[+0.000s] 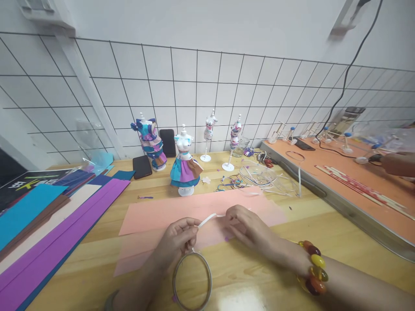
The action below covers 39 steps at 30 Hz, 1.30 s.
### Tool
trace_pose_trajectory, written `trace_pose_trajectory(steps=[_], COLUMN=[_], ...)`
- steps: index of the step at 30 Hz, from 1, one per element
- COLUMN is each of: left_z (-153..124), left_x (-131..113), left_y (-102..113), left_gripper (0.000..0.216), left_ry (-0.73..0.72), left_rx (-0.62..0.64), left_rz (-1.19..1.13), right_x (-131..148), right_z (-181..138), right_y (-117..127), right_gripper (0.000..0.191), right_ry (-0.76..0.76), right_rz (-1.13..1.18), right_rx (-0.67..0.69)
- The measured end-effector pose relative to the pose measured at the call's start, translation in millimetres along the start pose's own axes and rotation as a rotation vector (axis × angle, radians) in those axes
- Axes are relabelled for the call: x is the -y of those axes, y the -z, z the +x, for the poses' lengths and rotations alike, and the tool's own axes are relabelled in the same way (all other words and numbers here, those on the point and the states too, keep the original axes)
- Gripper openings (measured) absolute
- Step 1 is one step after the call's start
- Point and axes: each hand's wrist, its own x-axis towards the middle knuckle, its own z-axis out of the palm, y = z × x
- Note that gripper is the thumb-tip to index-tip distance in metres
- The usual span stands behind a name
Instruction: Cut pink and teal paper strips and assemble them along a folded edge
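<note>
Between my two hands runs a thin white strip (pixel 207 219), probably tape or ribbon, above the pink paper (pixel 152 216). My left hand (pixel 180 237) pinches one end of the strip between thumb and fingers. Just below that hand is a round ring or roll (pixel 175 280), joined to the white strip near the fingers. My right hand (pixel 246 229), with a beaded bracelet (pixel 316 268) on its wrist, has its fingers curled at the other end of the strip; the fingertips are partly hidden. A small mannequin in a layered paper skirt (pixel 185 170) stands behind the pink paper.
Coloured paper sheets (pixel 74 216) lie at the left. Further back stand a dressed mannequin (pixel 151 142), two white mannequins on stands and two phones. Tangled strips (pixel 259 175) lie right of centre. On the orange-topped table (pixel 340 172), beyond a metal edge, another person's hand (pixel 398 164) shows.
</note>
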Motion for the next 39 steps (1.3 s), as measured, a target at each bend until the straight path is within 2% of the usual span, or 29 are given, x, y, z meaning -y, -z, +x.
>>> trace_pose_trajectory(steps=[6, 9, 11, 15, 17, 19, 22, 25, 27, 30, 34, 35, 37, 39], left_z=[0.6, 0.1, 0.0, -0.3, -0.5, -0.4, 0.3, 0.9, 0.7, -0.6, -2.6, -3.0, -3.6, -4.3], left_x=[1.1, 0.7, 0.1, -1.2, -1.4, -1.0, 0.5, 2.2, 3.2, 4.6, 6.1, 6.2, 6.1, 5.3], left_y=[-1.2, -1.3, -1.4, -1.9, -1.8, -1.2, 0.2, 1.1, 1.2, 0.7, -0.5, -0.9, -2.0, -3.3], left_gripper=[0.033, 0.034, 0.036, 0.037, 0.038, 0.038, 0.036, 0.035, 0.035, 0.037, 0.036, 0.035, 0.033, 0.030], left_ry=[0.008, 0.011, 0.016, 0.024, 0.033, 0.039, 0.028, 0.014, 0.011, 0.017, 0.018, 0.014, 0.004, -0.012], left_rx=[-0.015, -0.013, -0.019, -0.028, -0.022, -0.019, -0.019, -0.004, 0.010, 0.022, 0.053, 0.062, 0.092, 0.140], left_rz=[0.017, 0.030, 0.044, 0.056, 0.048, 0.047, 0.062, 0.062, 0.060, 0.064, 0.015, -0.008, -0.057, -0.104], right_x=[10.3, 11.5, 7.1, -13.1, -26.4, -40.6, -63.0, -80.5, -81.4, -58.3, -0.1, 13.6, 35.4, 48.6], right_z=[-12.6, -11.5, -8.4, 4.7, 13.2, 21.2, 30.1, 32.0, 28.6, 19.3, 8.5, 7.4, 8.1, 11.5], right_y=[-1.2, -2.0, 1.3, 18.2, 28.6, 38.8, 53.8, 64.4, 64.2, 51.0, 21.1, 13.2, -2.1, -16.1], right_gripper=[0.027, 0.034, 0.035, 0.029, 0.032, 0.037, 0.037, 0.037, 0.039, 0.036, 0.019, 0.021, 0.025, 0.025], right_ry=[0.033, -0.010, -0.101, -0.297, -0.309, -0.296, -0.283, -0.288, -0.279, -0.259, -0.310, -0.344, -0.385, -0.362], right_rz=[-0.066, -0.036, 0.073, 0.285, 0.333, 0.374, 0.243, -0.029, -0.159, -0.122, 0.254, 0.332, 0.451, 0.668], right_rx=[0.267, 0.287, 0.272, 0.141, 0.044, 0.009, -0.097, -0.249, -0.262, -0.152, 0.079, 0.135, 0.178, 0.185])
